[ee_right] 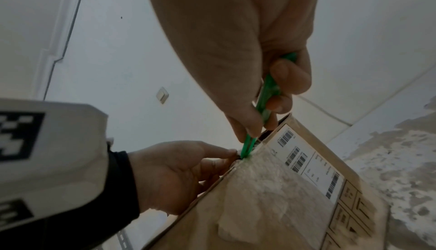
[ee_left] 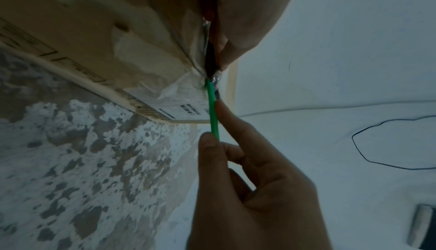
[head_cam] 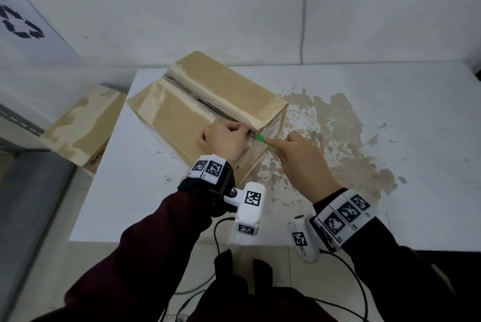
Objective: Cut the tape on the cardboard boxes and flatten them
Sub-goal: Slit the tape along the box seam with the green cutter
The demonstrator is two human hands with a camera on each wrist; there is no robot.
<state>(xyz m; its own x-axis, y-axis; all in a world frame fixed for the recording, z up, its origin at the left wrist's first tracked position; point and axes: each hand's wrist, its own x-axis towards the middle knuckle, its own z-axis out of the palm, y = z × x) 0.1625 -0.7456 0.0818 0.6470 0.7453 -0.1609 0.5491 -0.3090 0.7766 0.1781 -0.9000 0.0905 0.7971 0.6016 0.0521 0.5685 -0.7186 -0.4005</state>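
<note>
Right hand [head_cam: 302, 157] pinches a thin green cutter [head_cam: 260, 137] w/ index finger laid along it, tip in the tape [ee_right: 257, 185] at the near end of the top seam of the cardboard box [head_cam: 182, 113], which sits on the counter [head_cam: 338, 217]; left hand [head_cam: 223, 139] is curled on the box's near top edge beside the seam. Box prob. light & hollow, panels stiff but flaps will give, tape looks thin, slick, crinkly, so best held at the edge close to the cut, clear of the blade path. 2nd box [head_cam: 80, 126] sits lower, off the counter's left side, still taped.

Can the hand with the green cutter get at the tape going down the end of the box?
Probably yes. The right hand grips the green cutter with its tip already at the top seam's near end on the cardboard box. The left hand holds the flap beside it, not across the end face.
</note>
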